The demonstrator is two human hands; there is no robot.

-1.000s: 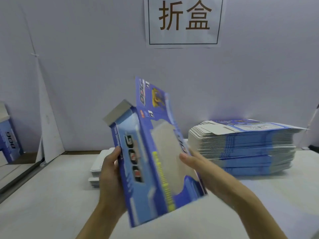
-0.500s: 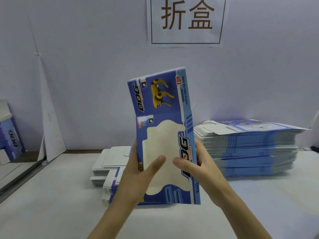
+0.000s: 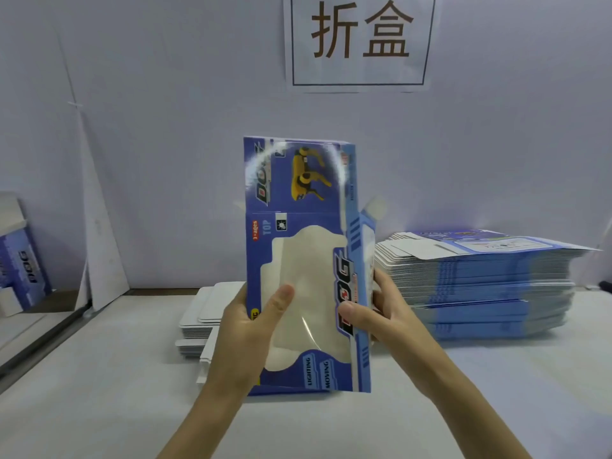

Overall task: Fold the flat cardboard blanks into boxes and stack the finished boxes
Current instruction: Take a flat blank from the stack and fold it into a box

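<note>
**Upright in both hands: a blue windowed box**

Behind everything, a pale wall [image 3: 165, 127] backs the white table [image 3: 99, 409]. On the table's right side sits a tall stack of flat blanks [image 3: 480, 293], blue-printed, with white flaps showing on top. A paper sign [image 3: 361, 41] with two large dark characters hangs on the wall above. A white board [image 3: 99, 243] leans against the wall at the left.

At centre, the blue box [image 3: 298, 193] is held upright over the table, its clear window facing the camera and a yellow dog printed on the upper panel; motion blur softens its top. Whether its lower edge touches the table cannot be told. Behind it lies a low pile of white blanks [image 3: 205, 313]. A folded blue box [image 3: 23, 270] stands at the far left edge.

The left hand [image 3: 245, 336] grips the box's left edge, thumb laid on the window. The right hand [image 3: 387, 313] grips the right edge, thumb on the printed front, fingers wrapped round the side.
</note>
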